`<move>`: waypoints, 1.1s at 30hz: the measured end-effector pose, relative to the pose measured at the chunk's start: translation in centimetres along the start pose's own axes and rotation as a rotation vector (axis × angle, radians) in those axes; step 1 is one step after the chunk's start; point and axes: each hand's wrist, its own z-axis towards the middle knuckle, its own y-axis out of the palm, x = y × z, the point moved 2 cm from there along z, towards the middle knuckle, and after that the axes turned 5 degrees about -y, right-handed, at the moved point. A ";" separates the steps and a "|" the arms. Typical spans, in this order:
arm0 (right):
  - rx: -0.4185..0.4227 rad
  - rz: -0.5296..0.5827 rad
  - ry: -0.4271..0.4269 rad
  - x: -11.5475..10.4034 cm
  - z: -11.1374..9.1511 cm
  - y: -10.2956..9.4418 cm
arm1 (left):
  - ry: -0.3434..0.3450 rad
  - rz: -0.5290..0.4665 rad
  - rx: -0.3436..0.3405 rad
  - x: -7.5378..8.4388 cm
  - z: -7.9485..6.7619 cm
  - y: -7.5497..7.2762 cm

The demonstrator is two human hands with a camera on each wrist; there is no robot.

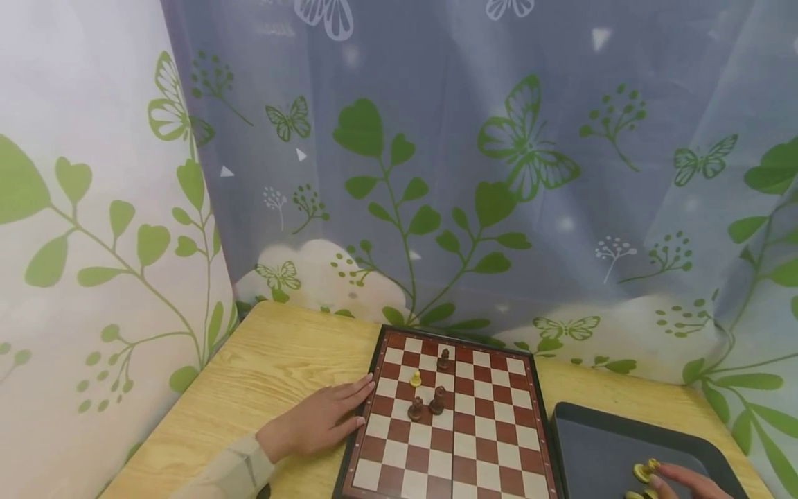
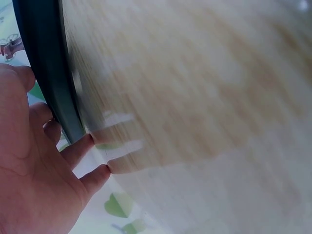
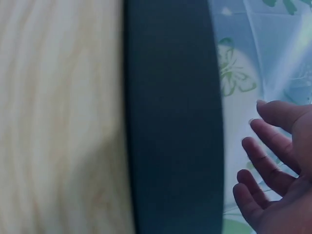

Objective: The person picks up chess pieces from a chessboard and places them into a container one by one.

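A checkered chessboard (image 1: 492,431) in dark red and white lies on the wooden table. Three dark brown chess pieces (image 1: 438,402) and a yellow pawn (image 1: 415,379) stand on its left half. My left hand (image 1: 318,419) rests at the board's left edge, fingers extended and fingertips right at the rim. At the lower right, my right hand (image 1: 688,479) is over the dark tray, its fingertips right at a yellow chess piece (image 1: 643,472). Its fingers (image 3: 265,165) look loosely bent and spread in the right wrist view, with nothing visible between them.
The dark tray (image 1: 598,443) stands right of the board, close to its edge, with another yellow piece (image 1: 634,495) partly cut off at the frame's bottom. Behind the wooden table (image 1: 299,339) hangs a curtain (image 1: 436,173) printed with leaves and butterflies.
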 end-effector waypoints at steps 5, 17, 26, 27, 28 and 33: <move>-0.031 -0.014 0.020 -2.1 0.0 -0.1 | -0.001 0.006 0.003 -0.1 0.0 0.1; -0.396 -0.131 0.029 -4.9 0.5 2.1 | -0.009 0.017 0.004 0.0 0.0 -0.1; -0.465 -0.026 -0.242 -10.6 0.4 4.8 | -0.010 0.018 -0.002 0.3 0.4 -0.2; -0.483 -0.018 -0.264 -11.2 0.5 5.2 | -0.012 0.016 -0.009 0.3 0.4 -0.1; -0.516 -0.005 -0.273 -11.8 0.5 5.5 | -0.016 0.013 -0.013 0.4 0.3 -0.1; -0.795 0.039 -0.183 -15.5 1.4 7.6 | -0.029 0.015 -0.019 0.3 0.0 -0.2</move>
